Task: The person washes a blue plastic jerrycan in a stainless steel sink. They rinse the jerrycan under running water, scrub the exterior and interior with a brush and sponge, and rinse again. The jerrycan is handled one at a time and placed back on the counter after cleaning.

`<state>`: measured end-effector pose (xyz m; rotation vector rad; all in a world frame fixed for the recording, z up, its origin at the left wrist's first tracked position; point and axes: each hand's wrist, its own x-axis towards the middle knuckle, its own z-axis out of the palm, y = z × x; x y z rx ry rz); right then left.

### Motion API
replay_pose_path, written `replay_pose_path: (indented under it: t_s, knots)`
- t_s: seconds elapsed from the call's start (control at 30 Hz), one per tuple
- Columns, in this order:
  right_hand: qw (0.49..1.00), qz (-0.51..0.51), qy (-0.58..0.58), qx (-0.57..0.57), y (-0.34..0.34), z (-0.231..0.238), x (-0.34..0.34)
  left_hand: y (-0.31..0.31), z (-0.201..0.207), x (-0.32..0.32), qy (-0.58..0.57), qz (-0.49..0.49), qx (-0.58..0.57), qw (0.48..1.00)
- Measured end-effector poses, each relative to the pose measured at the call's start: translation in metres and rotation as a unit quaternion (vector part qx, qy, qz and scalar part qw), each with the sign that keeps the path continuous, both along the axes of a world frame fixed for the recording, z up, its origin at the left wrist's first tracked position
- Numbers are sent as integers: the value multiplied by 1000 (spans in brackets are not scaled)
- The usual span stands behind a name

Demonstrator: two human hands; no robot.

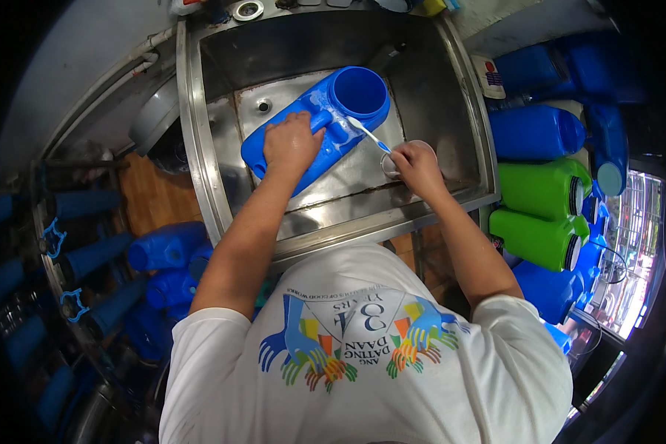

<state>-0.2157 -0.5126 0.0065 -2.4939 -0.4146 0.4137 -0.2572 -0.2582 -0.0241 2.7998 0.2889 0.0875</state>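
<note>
A blue plastic water jug [308, 152] lies tilted in the metal sink, its wide round mouth uncapped and pointing to the upper right. White suds cling to its upper side near the handle. My left hand [294, 142] is closed round the jug's handle. In my right hand [417, 169] is a slim toothbrush [370, 135], white at the head and blue further down, its bristle end against the jug just below the mouth. Partly behind my right hand stands a small whitish tub [422, 146]; its contents are hidden.
The stainless steel sink [189, 133] has raised rims and a drain hole [263, 106] at its left. Green jugs [529, 237] and blue jugs [536, 133] are stacked at the right. More blue containers [169, 246] sit at the lower left beside a rack [48, 229].
</note>
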Motion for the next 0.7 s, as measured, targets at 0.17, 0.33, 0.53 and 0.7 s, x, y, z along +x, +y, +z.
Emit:
replay_pose_path:
  t_s: [0.17, 0.33, 0.53, 0.7]
  knots:
    - [997, 45, -61, 31, -10, -26, 3, -3, 0, 4, 8, -4, 1, 1000]
    - [1000, -12, 16, 25, 0, -36, 8, -4, 1, 5, 8, -1, -2, 1000]
    - [994, 34, 62, 84, 24, -37, 16, -5, -3, 5, -12, 0, 2, 1000]
    - [998, 4, 47, -50, -25, -50, 66, -5, -2, 7, -21, -2, 13, 1000]
